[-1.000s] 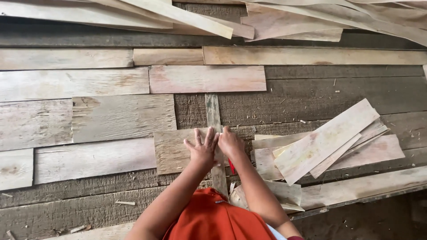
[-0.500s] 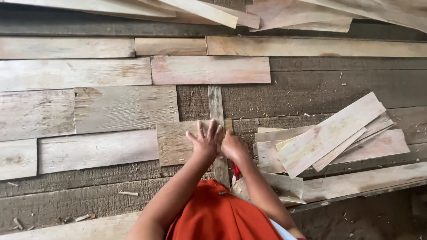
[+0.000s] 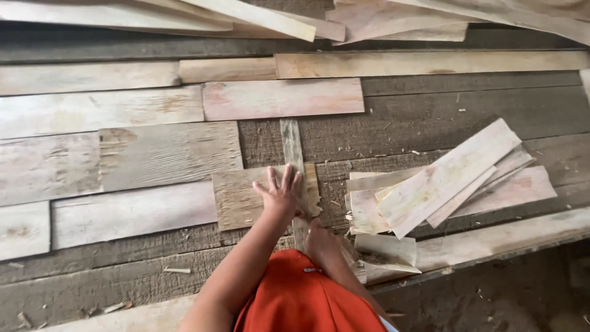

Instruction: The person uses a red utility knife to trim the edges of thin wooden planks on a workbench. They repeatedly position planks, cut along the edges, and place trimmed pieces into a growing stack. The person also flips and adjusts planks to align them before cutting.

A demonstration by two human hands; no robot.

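My left hand [image 3: 281, 194] lies flat with its fingers spread on a small grey-brown wooden sheet [image 3: 239, 197], which rests on the plank floor. A narrow upright wooden strip [image 3: 291, 142] runs under that sheet's right end. My right hand [image 3: 319, 238] is lower, pulled back near my orange clothing [image 3: 307, 295], close to the strip's lower end. Its fingers are turned away, so I cannot tell whether it holds anything.
Flat pale wooden sheets [image 3: 123, 107] lie in rows on the dark planks to the left and behind. A loose stack of thin sheets [image 3: 442, 181] sits on the right. More long boards [image 3: 258, 15] are piled along the far edge. A long plank [image 3: 504, 237] borders the front right.
My right hand has drawn back from beside the left hand toward my body. The left hand stays on the small sheet with its fingers spread.
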